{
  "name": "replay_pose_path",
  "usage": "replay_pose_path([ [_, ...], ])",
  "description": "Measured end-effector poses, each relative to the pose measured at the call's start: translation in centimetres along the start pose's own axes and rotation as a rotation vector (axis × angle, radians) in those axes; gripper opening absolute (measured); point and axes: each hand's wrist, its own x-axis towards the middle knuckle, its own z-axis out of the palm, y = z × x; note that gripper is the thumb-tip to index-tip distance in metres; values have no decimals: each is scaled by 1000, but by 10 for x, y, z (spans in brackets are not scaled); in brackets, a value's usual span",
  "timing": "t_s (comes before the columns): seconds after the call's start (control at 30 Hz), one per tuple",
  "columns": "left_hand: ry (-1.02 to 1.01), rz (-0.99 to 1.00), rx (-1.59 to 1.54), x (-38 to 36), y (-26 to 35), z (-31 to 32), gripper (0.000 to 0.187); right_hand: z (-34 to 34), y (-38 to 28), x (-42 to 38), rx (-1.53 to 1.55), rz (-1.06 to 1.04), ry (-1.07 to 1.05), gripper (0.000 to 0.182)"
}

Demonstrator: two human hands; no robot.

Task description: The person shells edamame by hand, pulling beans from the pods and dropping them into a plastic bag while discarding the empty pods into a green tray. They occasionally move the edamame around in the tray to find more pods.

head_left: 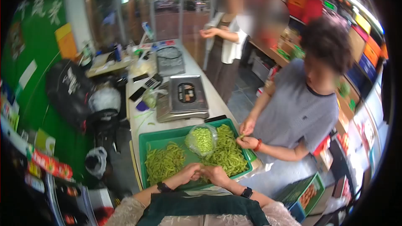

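My left hand (191,173) and my right hand (215,175) meet over the near edge of a green plastic tray (141,152), fingers closed and pinched together. What they hold between the fingertips is too small and covered to make out. In the tray, one heap of green bean pods (164,161) lies on the left and a larger pile of pods (229,155) on the right. Between them, toward the back, sits a clear plastic bag (192,141) with shelled green beans (203,139) in it.
Opposite on the right, a person in a grey shirt (293,104) pinches a green pod over the tray's edge. Behind the tray stand a metal scale (187,94), phones and a calculator (153,81). Another person (228,33) stands farther back. A green crate (307,192) is at lower right.
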Motion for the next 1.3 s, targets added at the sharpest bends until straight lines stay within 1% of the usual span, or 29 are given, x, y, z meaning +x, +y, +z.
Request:
replay_pose_path([
  [0.03,22,25,-36,2,-2,0,18,5,1,-5,62,53,78,20],
  [0.07,-9,40,-38,6,-3,-1,18,14,7,-9,335,294,89,31],
  [0.1,-48,50,-31,9,-2,0,18,14,6,-9,333,292,69,31],
  [0.17,-80,74,37,11,-3,3,17,12,4,-10,1099,790,113,38],
  [0.2,-44,109,102,12,-6,6,17,7,0,-9,1200,843,97,40],
  [0.23,-7,146,167,13,-9,7,17,6,0,-11,1188,852,92,40],
  [0.3,-5,128,156,13,-6,6,17,4,2,-13,995,763,91,40],
  [0.37,1,125,78,11,-2,5,16,5,3,-14,1055,755,98,39],
  [0.43,-29,122,109,11,-2,2,16,1,-5,-15,933,776,12,37],
  [0.47,-58,121,136,12,-4,1,17,4,-1,-17,936,777,18,37],
  [0.53,-76,116,182,14,-5,-5,17,8,5,-16,378,420,113,33],
  [0.57,-92,112,224,16,-6,-7,18,8,8,-19,381,424,117,33],
  [0.6,-94,106,226,16,-6,-7,18,1,1,-17,458,493,70,31],
  [0.63,-104,82,172,17,-4,-8,18,-3,-3,-15,536,562,25,29],
  [0.67,-115,58,119,18,-3,-8,19,-2,-1,-16,539,565,33,29],
  [0.73,-81,60,121,22,-4,-5,19,-1,7,-16,953,751,80,26],
  [0.77,-41,69,118,25,-6,-4,20,-1,10,-17,952,752,83,26],
  [0.83,-28,74,173,33,-14,-6,20,3,17,-23,1032,851,128,21],
  [0.9,-15,78,227,43,-21,-13,21,8,35,-34,1006,854,116,19],
  [0.97,9,63,433,52,-23,-18,21,6,47,-41,978,860,109,18],
  [1.0,6,62,433,54,-22,-15,21,5,50,-44,932,928,209,17],
  [1.03,46,26,551,57,-21,-12,23,3,52,-46,884,995,307,17],
  [1.07,88,-10,669,58,-20,-10,25,-1,58,-50,935,981,357,18],
  [1.1,88,-10,667,63,-26,-16,25,-2,58,-50,934,982,356,18],
  [1.17,4,100,583,75,-43,-33,28,-7,55,-45,1051,935,488,18],
  [1.2,5,98,582,71,-39,-29,28,-13,45,-39,1124,919,504,20],
  [1.23,-44,119,476,66,-36,-25,26,-13,47,-41,1124,920,503,20],
  [1.27,-92,141,372,62,-31,-22,23,-13,50,-42,1119,877,422,24],
  [1.3,-91,143,371,57,-24,-18,23,-12,52,-43,1112,831,341,29],
])
